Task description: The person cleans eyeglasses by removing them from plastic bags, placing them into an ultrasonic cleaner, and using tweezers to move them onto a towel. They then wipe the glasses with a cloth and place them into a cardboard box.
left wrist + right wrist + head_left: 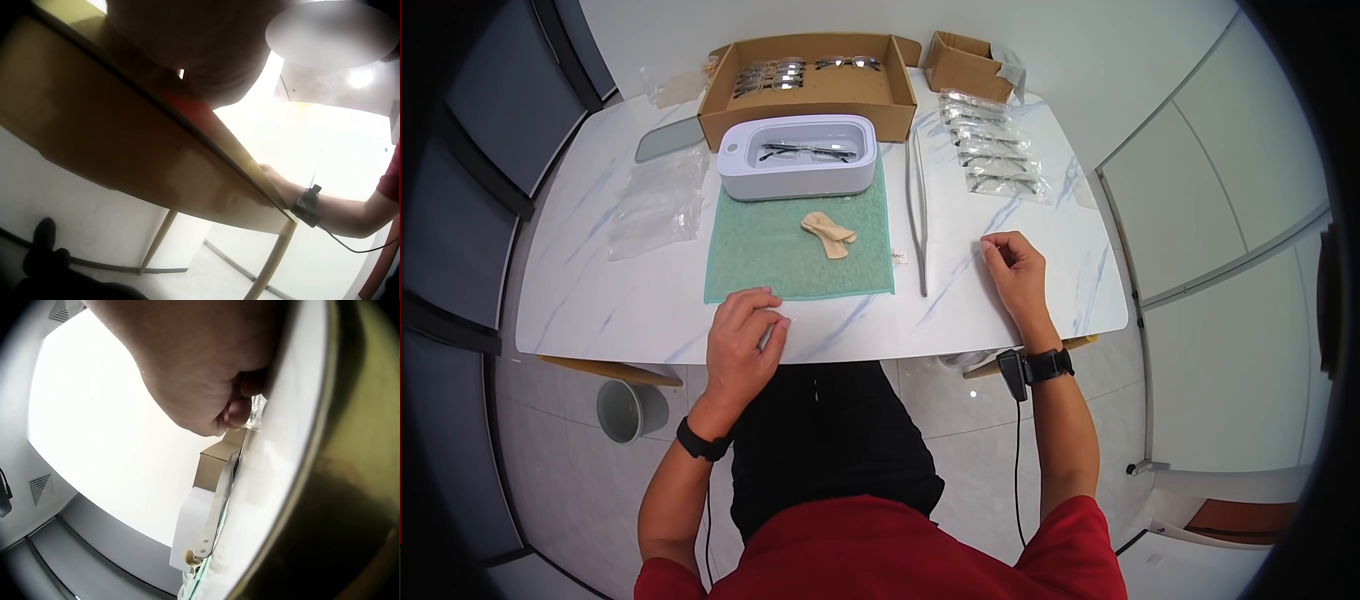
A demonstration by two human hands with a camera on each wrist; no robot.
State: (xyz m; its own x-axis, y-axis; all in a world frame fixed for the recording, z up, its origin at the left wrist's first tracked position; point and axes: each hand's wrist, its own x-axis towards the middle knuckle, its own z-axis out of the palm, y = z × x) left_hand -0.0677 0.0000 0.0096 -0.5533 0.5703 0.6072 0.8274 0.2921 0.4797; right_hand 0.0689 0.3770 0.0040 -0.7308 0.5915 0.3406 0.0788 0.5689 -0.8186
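Observation:
My left hand (745, 338) rests at the table's front edge, fingers loosely bent and holding nothing, just off the corner of a green towel (750, 262). The right hand (1017, 272) lies on the tabletop further right, fingers loosely curled with nothing in them. Nearest to it is a pair of long grey tweezers (918, 215). On the towel are a small beige rubbery bundle, like finger cots (830, 235), and a white ultrasonic cleaner (798, 182). Dark-framed eyeglasses (808, 152) lie in the cleaner's open basin.
Behind the cleaner stands an open cardboard box (810, 110) with several eyeglasses. Several bagged eyeglasses (1000, 160) lie at right, before a small cardboard box (968, 68). Clear plastic bags (655, 205) and a grey lid (668, 140) lie at left. A bin (630, 410) stands on the floor.

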